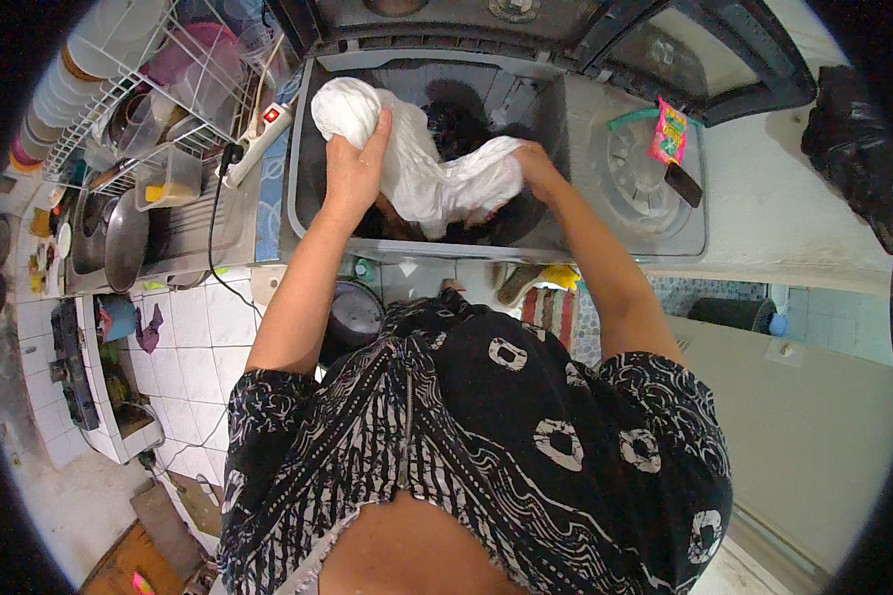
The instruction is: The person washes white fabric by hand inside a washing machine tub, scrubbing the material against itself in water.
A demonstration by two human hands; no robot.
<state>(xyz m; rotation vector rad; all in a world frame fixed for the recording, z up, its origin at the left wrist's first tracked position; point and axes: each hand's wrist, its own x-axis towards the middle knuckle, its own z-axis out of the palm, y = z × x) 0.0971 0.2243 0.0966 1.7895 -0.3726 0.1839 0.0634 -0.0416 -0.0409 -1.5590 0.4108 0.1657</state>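
A bunched white cloth (417, 160) stretches between my hands above the open wash tub (295, 163) of a twin-tub washing machine. One end, balled up, is held in my left hand (359, 163), thumb along its side. My right hand (537, 171) grips the other end near the tub's right side, its fingers partly hidden by the fabric. Below the cloth, dark laundry (454, 115) lies in the tub. To the right sits the spin side with its translucent round cover (640, 171), where a pink sachet (668, 132) bearing writing rests.
The raised dark lid (714, 67) stands behind the tubs. At left, a power strip (257, 145) with a glowing red switch lies beside a wire dish rack (193, 74). A metal sink counter (201, 230) holds a pan (125, 242). Black plastic (848, 149) hangs at far right.
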